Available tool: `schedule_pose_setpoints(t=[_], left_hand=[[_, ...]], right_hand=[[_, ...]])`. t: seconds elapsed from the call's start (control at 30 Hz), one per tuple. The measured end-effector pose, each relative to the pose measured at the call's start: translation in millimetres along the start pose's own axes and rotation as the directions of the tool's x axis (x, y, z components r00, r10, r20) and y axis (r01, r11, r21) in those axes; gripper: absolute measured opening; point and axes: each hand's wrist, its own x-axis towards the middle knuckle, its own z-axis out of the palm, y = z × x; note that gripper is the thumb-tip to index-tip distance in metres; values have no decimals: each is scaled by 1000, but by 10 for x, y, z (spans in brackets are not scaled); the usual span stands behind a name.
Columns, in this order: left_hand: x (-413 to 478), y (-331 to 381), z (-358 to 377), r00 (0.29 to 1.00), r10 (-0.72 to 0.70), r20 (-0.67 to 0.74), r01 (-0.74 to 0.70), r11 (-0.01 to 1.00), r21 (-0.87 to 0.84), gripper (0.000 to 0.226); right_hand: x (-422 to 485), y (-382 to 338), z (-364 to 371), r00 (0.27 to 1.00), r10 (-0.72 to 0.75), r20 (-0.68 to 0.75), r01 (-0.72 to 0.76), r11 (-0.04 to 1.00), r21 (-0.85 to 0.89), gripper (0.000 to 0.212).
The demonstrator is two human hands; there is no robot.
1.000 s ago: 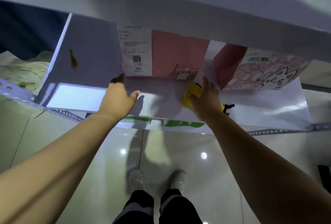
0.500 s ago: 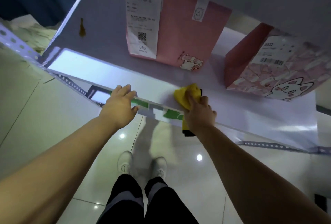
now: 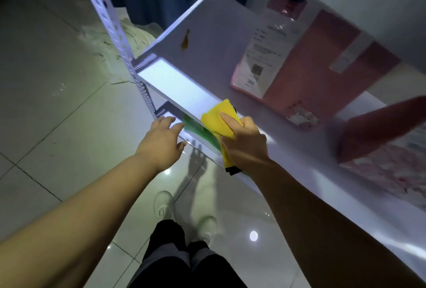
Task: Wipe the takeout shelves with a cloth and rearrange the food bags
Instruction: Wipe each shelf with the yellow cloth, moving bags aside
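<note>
White-painted metal forms the long flat shelf board (image 3: 207,41), whose front edge runs diagonally past the grip, away to its left and back to its right. Beyond the grip and slightly to its right stands a tall pink paper food bag (image 3: 311,73) with a printed receipt on its face. A second pink bag (image 3: 380,131) with a patterned side sits further right, apart from the first.

The right hand (image 3: 246,144) is at the shelf's front edge, its fingers and thumb curled tight round a bunched yellow cloth (image 3: 219,119). The cloth drapes over the edge and covers part of a green label strip (image 3: 198,129). Just left of the grip and lower, the left hand (image 3: 161,142) holds nothing and has its fingers spread; whether its tips touch the edge cannot be told.

A small brown smear (image 3: 185,40) lies on the board well beyond the grip and to its left, its length pointing front to back. The cloth hand looks best placed, so the next wipe probably runs forward and leftward, clear of the bags.
</note>
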Motion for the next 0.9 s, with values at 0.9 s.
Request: schedule_pose_setpoints(t=[0.9], left_hand=[[1076, -563, -471, 962, 170, -215, -141, 979, 147, 28]], right_hand=[[2292, -797, 457, 930, -223, -291, 153, 958, -244, 44]])
